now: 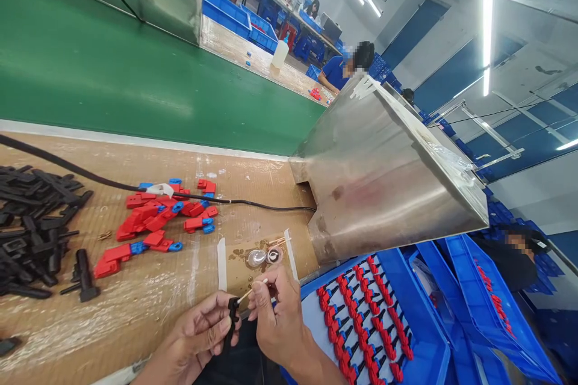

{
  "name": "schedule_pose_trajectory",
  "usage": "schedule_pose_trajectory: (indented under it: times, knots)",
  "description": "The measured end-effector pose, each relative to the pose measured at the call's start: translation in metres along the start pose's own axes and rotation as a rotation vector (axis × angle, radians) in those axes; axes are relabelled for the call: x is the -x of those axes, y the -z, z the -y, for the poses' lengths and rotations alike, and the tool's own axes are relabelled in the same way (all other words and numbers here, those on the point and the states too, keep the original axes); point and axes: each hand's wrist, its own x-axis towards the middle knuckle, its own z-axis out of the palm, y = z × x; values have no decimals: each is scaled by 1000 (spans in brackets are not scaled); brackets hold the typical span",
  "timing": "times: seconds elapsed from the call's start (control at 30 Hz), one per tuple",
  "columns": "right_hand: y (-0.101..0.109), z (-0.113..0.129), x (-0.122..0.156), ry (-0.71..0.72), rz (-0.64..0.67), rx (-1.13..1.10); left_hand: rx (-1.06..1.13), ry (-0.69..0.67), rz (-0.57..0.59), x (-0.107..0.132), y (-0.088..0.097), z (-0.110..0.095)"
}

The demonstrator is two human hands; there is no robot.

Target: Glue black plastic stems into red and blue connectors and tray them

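Observation:
My left hand point(205, 331) pinches a small black plastic part point(232, 320) at the table's near edge. My right hand point(275, 322) pinches a thin cotton swab point(253, 292) whose tip touches the top of that black part. Just beyond the hands sits a small oily patch with a shiny metal dish point(256, 257) and a round cap point(273, 255) on the brown work surface point(149, 295).
A pile of black parts point(31, 231) lies at left, red-and-blue pieces point(158, 219) in the middle, crossed by a black cable point(253, 203). A steel chute point(383, 174) rises at right above a blue tray point(406, 289) of assembled parts. Beyond runs a green conveyor belt point(135, 72); other people work farther off.

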Motion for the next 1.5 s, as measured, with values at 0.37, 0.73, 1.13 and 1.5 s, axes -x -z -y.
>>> schedule_pose_trajectory:
  times: [0.37,0.73,1.13,1.5]
  knots:
    - [4,11,4,386,-60,84,270,117,-32,2,3,-5]
    - [-2,-1,13,-67,-87,-472,320,163,-66,4,2,-6]
    - [22,-25,-3,-250,-319,-637,392,238,-17,1,9,0]
    - [20,-53,-17,30,-212,40,460,279,-124,-1,12,3]
